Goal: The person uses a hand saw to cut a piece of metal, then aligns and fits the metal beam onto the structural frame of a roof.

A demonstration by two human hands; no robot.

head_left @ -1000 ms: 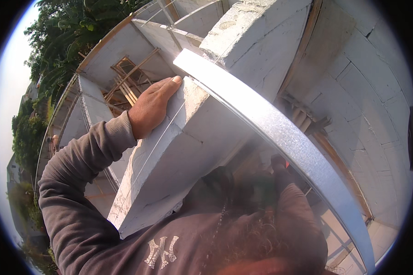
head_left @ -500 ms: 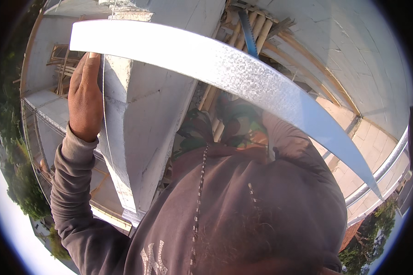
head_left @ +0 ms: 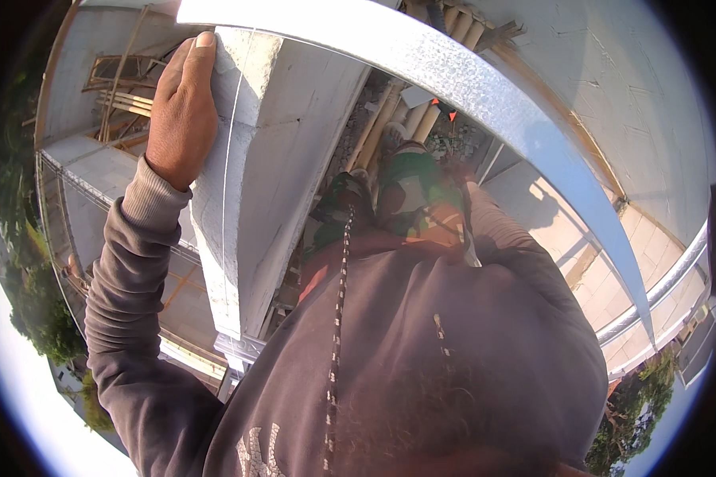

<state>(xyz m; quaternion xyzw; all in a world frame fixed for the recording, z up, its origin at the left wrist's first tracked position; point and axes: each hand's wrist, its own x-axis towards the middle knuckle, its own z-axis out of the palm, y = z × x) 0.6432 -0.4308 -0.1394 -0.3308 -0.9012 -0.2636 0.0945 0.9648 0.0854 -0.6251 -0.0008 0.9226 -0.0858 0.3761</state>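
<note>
My left hand (head_left: 184,115) lies along the outer side of a pale block wall (head_left: 282,151), its fingers stretched out and pointing up the picture. Just beyond its fingertips runs a long shiny galvanised metal strip (head_left: 453,67), which the lens bends into an arc; I cannot tell whether the hand touches it. A thin white string (head_left: 229,163) is stretched along the wall's top beside the hand. Low by my camouflage trousers (head_left: 412,187), my right hand (head_left: 457,169) shows only as a small blurred patch at the end of its sleeve, its fingers not readable.
Bamboo poles (head_left: 390,119) and rubble (head_left: 453,143) lie far below around my feet. A grey plastered wall (head_left: 612,87) rises at the right, with a silvery rail (head_left: 652,306) near the rim. Wooden battens (head_left: 127,103) and trees (head_left: 48,318) stand at the left.
The strip and my left hand sit higher and farther right in the picture. My feet and the rubble have come into sight; a blue saw blade seen earlier at the top is now mostly out of sight.
</note>
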